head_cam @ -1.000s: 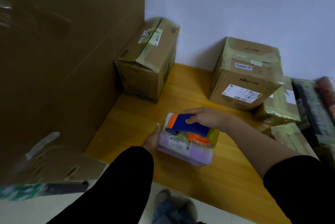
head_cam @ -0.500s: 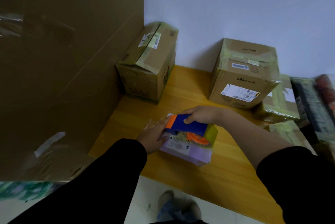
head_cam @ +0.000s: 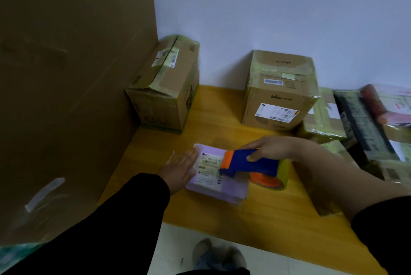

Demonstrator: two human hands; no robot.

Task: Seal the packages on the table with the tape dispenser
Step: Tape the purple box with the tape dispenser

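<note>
The left hand [head_cam: 180, 170] lay with straight, spread fingers on the left end of the lilac package [head_cam: 219, 189] on the table [head_cam: 255, 217], while just right of those fingertips the right hand [head_cam: 271, 148] gripped the tape dispenser [head_cam: 251, 163] atop it, a cardboard box [head_cam: 278, 94] well beyond.

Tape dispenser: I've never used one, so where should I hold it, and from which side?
Grip its blue handle from above, coming from the roll end, as the right hand does. The handle is a long bar along the top, easy to wrap; the orange nose lies over the purple package, pointing toward the left hand, so that end is probably best left free.
</note>
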